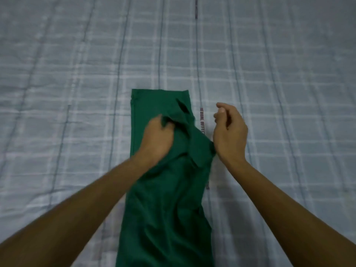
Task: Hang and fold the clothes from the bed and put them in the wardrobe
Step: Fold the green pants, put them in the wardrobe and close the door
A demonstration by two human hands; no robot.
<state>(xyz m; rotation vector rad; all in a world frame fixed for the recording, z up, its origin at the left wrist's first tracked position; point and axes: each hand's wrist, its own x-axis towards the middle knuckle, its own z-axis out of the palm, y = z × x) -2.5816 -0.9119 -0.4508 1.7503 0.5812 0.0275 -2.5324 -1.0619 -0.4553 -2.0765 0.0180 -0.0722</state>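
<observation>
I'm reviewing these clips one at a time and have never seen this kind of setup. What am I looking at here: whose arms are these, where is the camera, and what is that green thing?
There is no machine here. A person wears a camera on the head, so the single picture looks forward and down along their own bare arms.

The surface is a bed covered by a grey-blue checked cover. On it lies a green garment, already narrowed into a long strip that runs away from the person.

The left hand is closed on a bunch of the green cloth near the far end. The right hand is beside the garment's right edge, fingers loosely curled; its wrist is close to the cloth, but it seems to grip nothing. No wardrobe or hanger is in view.
</observation>
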